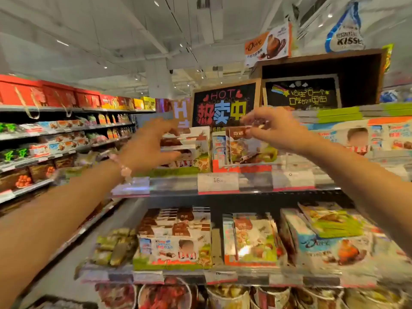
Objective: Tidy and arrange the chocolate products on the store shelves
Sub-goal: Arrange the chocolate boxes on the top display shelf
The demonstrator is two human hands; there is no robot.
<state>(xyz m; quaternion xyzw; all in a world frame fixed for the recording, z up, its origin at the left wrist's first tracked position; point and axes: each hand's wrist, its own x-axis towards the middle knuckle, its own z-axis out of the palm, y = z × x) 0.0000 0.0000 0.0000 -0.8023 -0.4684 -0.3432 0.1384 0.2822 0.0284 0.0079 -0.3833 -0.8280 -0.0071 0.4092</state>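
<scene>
Forearms reach in over the lower shelf [223, 277] of stacked chocolate boxes. Upper shelf [245, 186]: left hand [151, 148] grip wraps the end of the white box stack [189, 143]; right hand [274, 128] pinches the top edge of an upright brown packet [239, 141]. Both look like light, stiff card that tips easily, so best held by the edges.

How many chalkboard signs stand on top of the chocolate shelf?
2. The "HOT" chalkboard stands at centre behind the hands; the rainbow chalkboard stands just right of it, inside a wooden box. Others may be hidden.
</scene>
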